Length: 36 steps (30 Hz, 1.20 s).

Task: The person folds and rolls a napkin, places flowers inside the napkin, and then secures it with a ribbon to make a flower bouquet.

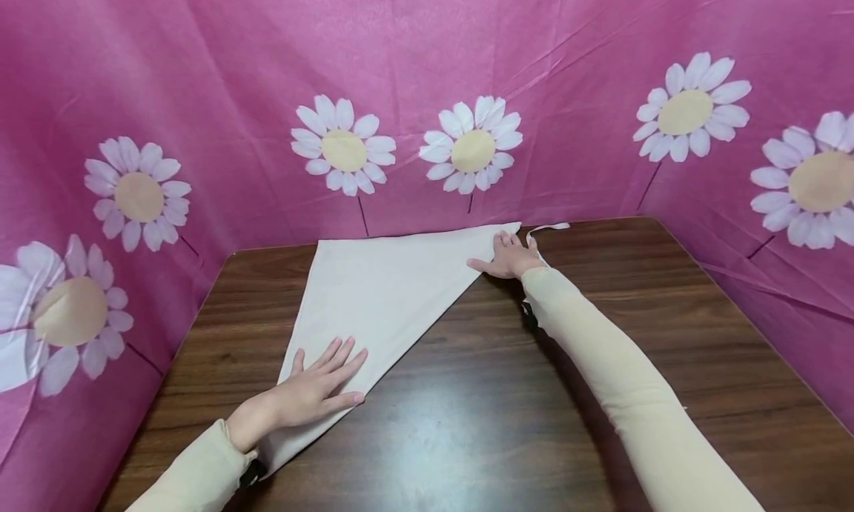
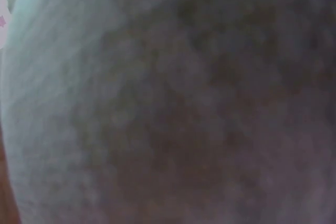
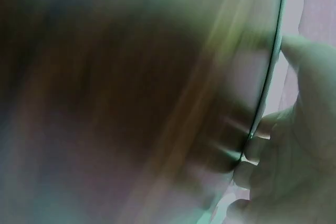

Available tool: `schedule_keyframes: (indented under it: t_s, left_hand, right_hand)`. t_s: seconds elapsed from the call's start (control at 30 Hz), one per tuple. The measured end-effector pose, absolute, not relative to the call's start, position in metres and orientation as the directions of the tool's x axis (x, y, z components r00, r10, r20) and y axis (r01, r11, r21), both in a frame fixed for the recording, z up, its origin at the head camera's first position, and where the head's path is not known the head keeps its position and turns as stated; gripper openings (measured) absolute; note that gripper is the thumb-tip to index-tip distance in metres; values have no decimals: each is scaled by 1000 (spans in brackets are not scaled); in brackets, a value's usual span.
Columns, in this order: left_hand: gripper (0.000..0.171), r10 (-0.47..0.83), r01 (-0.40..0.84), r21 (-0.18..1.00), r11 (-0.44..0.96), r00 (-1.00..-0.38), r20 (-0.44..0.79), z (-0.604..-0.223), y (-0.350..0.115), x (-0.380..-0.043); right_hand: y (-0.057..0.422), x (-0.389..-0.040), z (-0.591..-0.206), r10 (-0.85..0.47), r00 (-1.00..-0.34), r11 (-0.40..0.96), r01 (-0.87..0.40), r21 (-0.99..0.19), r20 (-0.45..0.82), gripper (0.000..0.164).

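A white cloth (image 1: 373, 297), folded to a triangle, lies flat on the wooden table, with a thin white strap (image 1: 550, 227) sticking out past its far right corner. My left hand (image 1: 300, 397) rests with spread fingers on the near left part of the cloth. At the far right corner my right hand (image 1: 510, 258) lies palm down on the cloth, fingers extended. In the right wrist view the fingers (image 3: 257, 150) show at the right side, beside a blurred surface. The left wrist view is filled by a blurred, pale surface, and the hand is hidden there.
The dark wooden table (image 1: 454, 423) has its far edge against a pink curtain (image 1: 414, 45) printed with large white daisies. The curtain also closes off the left and right sides. A black wrist strap (image 1: 252, 473) shows below the left sleeve.
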State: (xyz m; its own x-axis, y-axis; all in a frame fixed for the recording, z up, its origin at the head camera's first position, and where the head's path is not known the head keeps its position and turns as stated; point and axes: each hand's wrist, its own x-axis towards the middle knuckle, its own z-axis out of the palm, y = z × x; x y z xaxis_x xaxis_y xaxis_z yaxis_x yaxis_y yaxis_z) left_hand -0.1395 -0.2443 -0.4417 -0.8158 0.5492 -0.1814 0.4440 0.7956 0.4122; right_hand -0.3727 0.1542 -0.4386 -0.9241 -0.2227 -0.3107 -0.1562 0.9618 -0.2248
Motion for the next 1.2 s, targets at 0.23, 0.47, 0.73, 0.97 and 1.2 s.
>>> schedule_keyframes:
  t_s: [0.23, 0.47, 0.73, 0.97, 1.2]
  left_hand:
    - [73, 553, 441, 418, 794, -809, -199, -439, -246, -140]
    - [72, 553, 443, 417, 793, -812, -189, -438, -246, -139]
    - [72, 559, 450, 415, 790, -807, -188, -439, -245, -140]
    - [72, 564, 455, 419, 786, -804, -186, -439, -247, -138]
    - [75, 582, 453, 459, 764, -791, -189, -437, -260, -136]
  right_hand:
    - [173, -388, -445, -184, -921, 958, -90, -273, -343, 134]
    - [178, -400, -452, -196, -931, 964, -126, -232, -307, 145]
    - [185, -410, -460, -201, -928, 968, -139, -209, -315, 148]
    - [190, -425, -471, -197, -927, 972, -142, -189, -318, 155]
    - [192, -430, -474, -190, -927, 974, -137, -178, -325, 155]
